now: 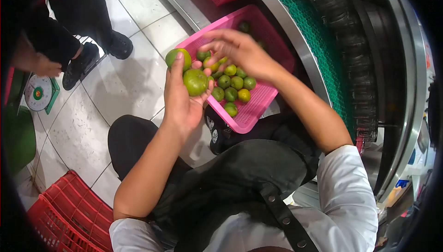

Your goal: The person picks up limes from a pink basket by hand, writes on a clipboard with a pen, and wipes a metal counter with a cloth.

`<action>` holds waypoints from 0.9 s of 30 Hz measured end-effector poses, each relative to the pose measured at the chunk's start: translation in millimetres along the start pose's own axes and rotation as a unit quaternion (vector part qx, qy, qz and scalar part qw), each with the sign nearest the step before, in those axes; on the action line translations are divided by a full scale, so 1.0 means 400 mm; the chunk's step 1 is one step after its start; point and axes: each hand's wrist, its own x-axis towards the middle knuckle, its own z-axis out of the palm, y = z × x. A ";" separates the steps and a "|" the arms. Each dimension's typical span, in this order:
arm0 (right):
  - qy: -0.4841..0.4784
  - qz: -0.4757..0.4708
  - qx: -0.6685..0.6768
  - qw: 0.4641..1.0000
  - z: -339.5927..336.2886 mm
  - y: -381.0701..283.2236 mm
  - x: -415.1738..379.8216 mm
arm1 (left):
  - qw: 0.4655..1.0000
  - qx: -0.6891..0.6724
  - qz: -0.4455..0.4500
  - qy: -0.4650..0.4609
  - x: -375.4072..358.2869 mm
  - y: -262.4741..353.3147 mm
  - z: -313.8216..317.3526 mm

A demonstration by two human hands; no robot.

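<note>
My left hand (182, 97) is closed round two large green citrus fruits at the left side of a pink basket (244, 120). One fruit (195, 83) rests against the palm and fingers; the other, yellow-green fruit (178, 59) is above the thumb. Over the basket is my right hand (240, 51), its fingers bent and apart, slightly blurred, with no fruit visible in it. Beneath it, several small green and yellowish limes (236, 83) lie in the basket, partly hidden by both hands.
At the left, another person's hand (39, 60) hangs near a round dial scale (38, 93). That person's dark shoe (121, 44) stands on the tiled floor. A red crate (69, 210) sits at the lower left. Green-matted metal shelving (307, 44) curves along the right.
</note>
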 end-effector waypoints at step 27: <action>0.331 0.033 -0.255 0.908 -0.628 0.717 0.178 | 0.999 -0.025 0.044 0.010 0.100 0.032 -0.036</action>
